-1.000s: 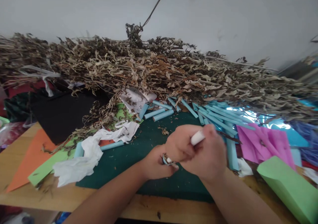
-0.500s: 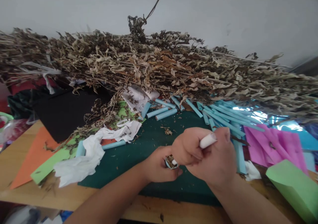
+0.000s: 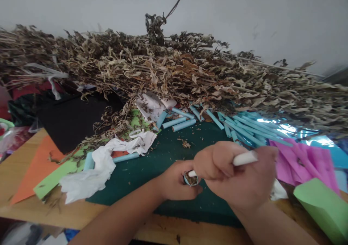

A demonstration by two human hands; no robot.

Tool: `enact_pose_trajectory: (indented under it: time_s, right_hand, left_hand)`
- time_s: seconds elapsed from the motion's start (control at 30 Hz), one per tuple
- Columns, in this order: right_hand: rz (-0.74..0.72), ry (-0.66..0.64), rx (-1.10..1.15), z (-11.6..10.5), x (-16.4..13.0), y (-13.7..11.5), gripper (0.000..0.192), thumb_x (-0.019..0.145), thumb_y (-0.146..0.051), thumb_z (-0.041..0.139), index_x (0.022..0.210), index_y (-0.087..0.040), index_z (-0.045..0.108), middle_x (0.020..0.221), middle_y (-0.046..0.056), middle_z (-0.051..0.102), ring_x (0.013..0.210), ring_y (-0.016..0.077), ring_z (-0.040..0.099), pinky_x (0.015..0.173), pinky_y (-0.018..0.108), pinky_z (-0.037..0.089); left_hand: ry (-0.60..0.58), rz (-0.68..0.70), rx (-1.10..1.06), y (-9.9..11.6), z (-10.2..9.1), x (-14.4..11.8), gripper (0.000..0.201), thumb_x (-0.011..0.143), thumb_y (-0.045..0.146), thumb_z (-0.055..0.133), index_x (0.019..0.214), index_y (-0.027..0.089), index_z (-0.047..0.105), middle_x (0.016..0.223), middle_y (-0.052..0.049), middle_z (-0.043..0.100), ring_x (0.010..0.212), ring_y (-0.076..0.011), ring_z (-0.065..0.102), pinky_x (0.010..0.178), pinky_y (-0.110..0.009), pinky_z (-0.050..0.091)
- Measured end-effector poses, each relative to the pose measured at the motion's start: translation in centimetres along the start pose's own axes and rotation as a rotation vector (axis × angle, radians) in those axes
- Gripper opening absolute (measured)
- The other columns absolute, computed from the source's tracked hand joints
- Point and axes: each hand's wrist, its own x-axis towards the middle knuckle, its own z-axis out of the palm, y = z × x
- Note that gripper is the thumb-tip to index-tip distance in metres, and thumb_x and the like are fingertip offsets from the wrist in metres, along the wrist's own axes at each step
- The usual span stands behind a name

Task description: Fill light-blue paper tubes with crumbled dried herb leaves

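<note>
While the left hand (image 3: 174,181) is pinching the blue tube (image 3: 191,179), the right hand (image 3: 231,174) is gripping a white stick (image 3: 244,158), which should be pressing straight down, gently.

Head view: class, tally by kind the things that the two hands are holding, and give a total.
blue paper tube, packed with dried leaf, in the left hand: 1
white stick, in the right hand, its tip at the tube's mouth: 1
Total: 2
</note>
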Motion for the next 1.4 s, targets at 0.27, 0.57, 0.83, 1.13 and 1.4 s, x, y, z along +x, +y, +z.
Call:
enact_pose_trajectory:
  time_s: [0.27,0.57,0.83,1.13,1.4]
  right_hand:
    - [0.004,0.012,-0.021,0.1,0.0,0.6,0.054,0.073,-0.064,0.033,0.045,-0.017,0.029,0.041,-0.004,0.024,0.038,0.0085,0.025,0.038,0.023,0.020]
    - [0.034,0.029,0.040,1.0,-0.4,-0.8,0.056,0.072,-0.063,0.034,0.043,-0.016,0.025,0.040,-0.004,0.023,0.039,0.0090,0.027,0.042,0.025,0.027]
    - [0.116,0.020,-0.017,1.0,-0.7,0.6,0.047,0.072,-0.053,0.042,0.045,-0.017,0.030,0.042,-0.003,0.027,0.042,0.0091,0.029,0.041,0.024,0.023]
    - [0.034,0.133,-0.020,0.9,-0.7,-1.1,0.058,0.072,-0.065,0.030,0.042,-0.015,0.027,0.039,-0.003,0.025,0.039,0.0092,0.031,0.041,0.025,0.032]
    - [0.027,0.122,-0.118,1.1,-0.5,0.0,0.054,0.071,-0.060,0.041,0.043,-0.015,0.028,0.038,-0.003,0.027,0.038,0.0083,0.031,0.038,0.023,0.029]
  left_hand:
    - [-0.003,0.028,0.065,-0.4,0.0,-0.1,0.012,0.056,0.012,0.053,0.067,0.012,0.050,0.059,0.002,0.044,0.054,-0.0073,0.038,0.053,-0.019,0.037]
    - [-0.002,-0.011,0.029,0.2,-0.1,-0.1,0.012,0.055,0.016,0.054,0.065,0.013,0.048,0.053,0.004,0.044,0.048,-0.0059,0.036,0.044,-0.016,0.033]
    - [-0.055,-0.025,0.083,0.5,-0.3,0.0,0.014,0.054,0.018,0.051,0.067,0.014,0.051,0.062,0.001,0.050,0.059,-0.0101,0.043,0.055,-0.019,0.040]
    - [-0.037,0.018,0.026,0.2,-0.1,-0.1,0.011,0.057,0.018,0.054,0.064,0.012,0.048,0.053,0.004,0.042,0.047,-0.0054,0.035,0.044,-0.017,0.031]
    - [-0.042,0.073,0.036,-0.2,-0.2,0.0,0.010,0.057,0.014,0.051,0.067,0.013,0.050,0.056,0.003,0.044,0.051,-0.0066,0.038,0.048,-0.017,0.034]
